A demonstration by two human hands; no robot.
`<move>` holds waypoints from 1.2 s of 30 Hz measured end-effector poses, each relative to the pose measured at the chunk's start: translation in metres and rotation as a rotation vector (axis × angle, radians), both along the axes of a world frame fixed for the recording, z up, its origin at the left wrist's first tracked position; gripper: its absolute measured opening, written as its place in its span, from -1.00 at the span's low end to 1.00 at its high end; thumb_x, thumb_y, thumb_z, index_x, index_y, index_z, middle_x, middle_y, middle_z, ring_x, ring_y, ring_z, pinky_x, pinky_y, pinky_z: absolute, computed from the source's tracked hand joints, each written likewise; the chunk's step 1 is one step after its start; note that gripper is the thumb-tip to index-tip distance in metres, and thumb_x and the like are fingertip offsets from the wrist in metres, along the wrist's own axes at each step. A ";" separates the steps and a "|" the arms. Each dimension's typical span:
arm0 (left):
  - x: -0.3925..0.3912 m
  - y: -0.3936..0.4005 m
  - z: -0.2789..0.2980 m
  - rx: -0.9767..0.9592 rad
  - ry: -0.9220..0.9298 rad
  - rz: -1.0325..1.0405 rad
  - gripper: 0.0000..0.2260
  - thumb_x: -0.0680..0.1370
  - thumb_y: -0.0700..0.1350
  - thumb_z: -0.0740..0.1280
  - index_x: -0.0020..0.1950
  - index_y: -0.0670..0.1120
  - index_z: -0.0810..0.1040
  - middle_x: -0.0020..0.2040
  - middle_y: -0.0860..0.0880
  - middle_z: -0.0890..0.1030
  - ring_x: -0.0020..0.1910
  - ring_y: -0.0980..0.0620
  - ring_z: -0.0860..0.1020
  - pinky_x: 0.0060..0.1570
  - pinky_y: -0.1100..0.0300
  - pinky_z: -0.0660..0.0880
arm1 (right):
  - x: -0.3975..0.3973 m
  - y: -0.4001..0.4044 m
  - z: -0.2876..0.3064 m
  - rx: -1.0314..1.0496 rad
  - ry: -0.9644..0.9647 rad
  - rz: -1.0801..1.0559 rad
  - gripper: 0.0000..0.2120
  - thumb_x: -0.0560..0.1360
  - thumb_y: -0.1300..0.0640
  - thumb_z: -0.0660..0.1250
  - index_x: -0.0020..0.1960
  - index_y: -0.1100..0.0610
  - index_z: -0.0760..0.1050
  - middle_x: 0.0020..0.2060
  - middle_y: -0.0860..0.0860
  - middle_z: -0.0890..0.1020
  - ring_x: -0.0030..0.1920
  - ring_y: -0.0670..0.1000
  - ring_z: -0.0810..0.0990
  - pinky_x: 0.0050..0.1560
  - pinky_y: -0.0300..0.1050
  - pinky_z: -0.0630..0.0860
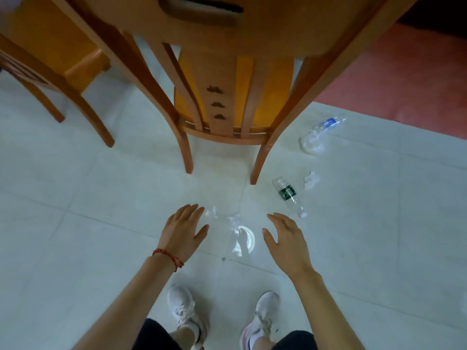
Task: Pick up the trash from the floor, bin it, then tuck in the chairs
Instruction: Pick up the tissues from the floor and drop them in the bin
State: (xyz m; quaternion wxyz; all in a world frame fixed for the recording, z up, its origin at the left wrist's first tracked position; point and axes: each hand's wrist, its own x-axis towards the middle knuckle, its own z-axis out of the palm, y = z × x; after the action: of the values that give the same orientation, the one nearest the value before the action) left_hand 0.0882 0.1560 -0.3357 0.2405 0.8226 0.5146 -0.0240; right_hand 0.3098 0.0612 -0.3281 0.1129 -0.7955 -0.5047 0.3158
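— The hands?
— Left hand (183,233) and right hand (285,238) both spread wide, empty, flanking a clear plastic cup (241,238) on the floor (101,198).
— Bottles?
— Green-labelled bottle (288,194) lies beside the chair (219,97) leg; contents unclear.

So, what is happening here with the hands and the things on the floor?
A person stands behind a wooden chair and reaches down with both hands open. The left hand and right hand hang on either side of a clear plastic cup and a small paper scrap; neither holds anything yet. A green-label bottle, a crumpled tissue and a crushed blue-label bottle also lie on the white tile floor.
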 end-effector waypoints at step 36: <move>0.037 0.061 -0.488 -0.272 -0.252 0.882 -0.44 0.36 0.02 0.46 0.28 -0.18 0.44 0.19 -0.21 0.46 0.15 -0.16 0.47 0.12 0.14 0.36 | -0.011 0.069 -0.458 0.000 0.056 0.019 -0.66 0.56 0.07 0.17 0.32 0.08 0.37 0.33 -0.04 0.40 0.33 -0.02 0.32 0.20 -0.22 0.26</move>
State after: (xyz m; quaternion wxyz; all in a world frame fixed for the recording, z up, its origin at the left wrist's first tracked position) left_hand 0.1256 0.2168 -0.8242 0.3939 0.4833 0.7736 0.1131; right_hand 0.2990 0.1298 -0.7865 0.1238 -0.7814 -0.5090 0.3391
